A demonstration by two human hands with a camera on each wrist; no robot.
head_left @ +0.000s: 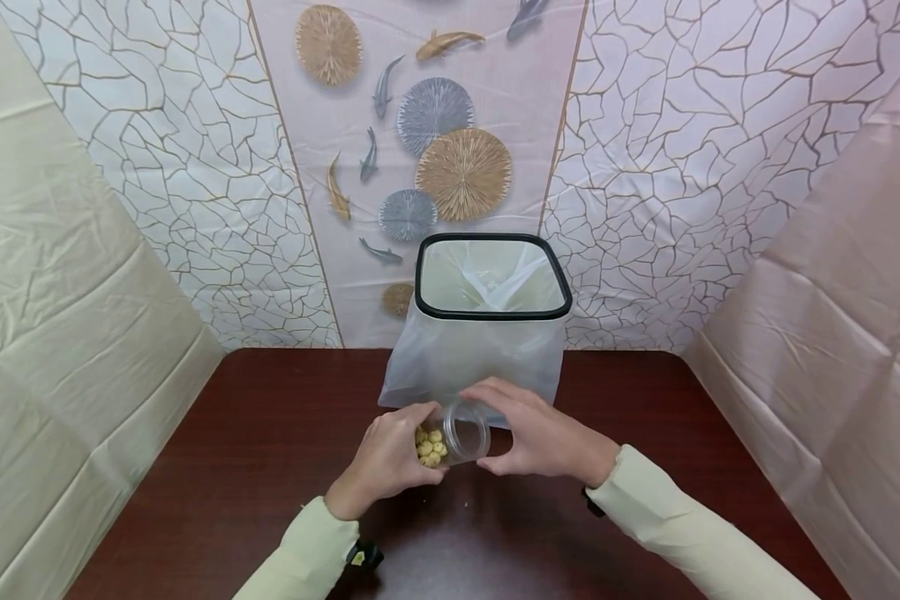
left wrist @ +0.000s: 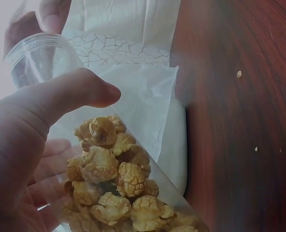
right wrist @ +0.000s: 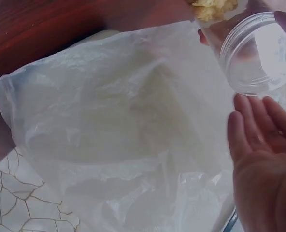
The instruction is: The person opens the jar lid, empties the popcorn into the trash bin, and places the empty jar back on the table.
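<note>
A clear plastic jar [head_left: 461, 433] lies tilted on its side above the table, its ridged round end toward the right. Clumps of yellow-brown popcorn [left wrist: 109, 179] sit in its lower part. My left hand [head_left: 393, 450] grips the jar's body, thumb along one side and fingers behind it. At the other end my right hand [head_left: 543, 429] spans the ridged rim, thumb at one side and fingertips [right wrist: 238, 118] at the opposite side, with the palm apart from the plastic. Just behind both hands stands a bin [head_left: 487, 358] lined with a white translucent bag.
The bin's black rim [head_left: 495, 316] faces up, and its bag hangs loosely over the outside. A few small crumbs [left wrist: 239, 74] lie on the dark red-brown table [head_left: 270, 467]. Patterned cloth [head_left: 195, 167] rises behind the table, plain beige cloth [head_left: 37, 333] at the sides.
</note>
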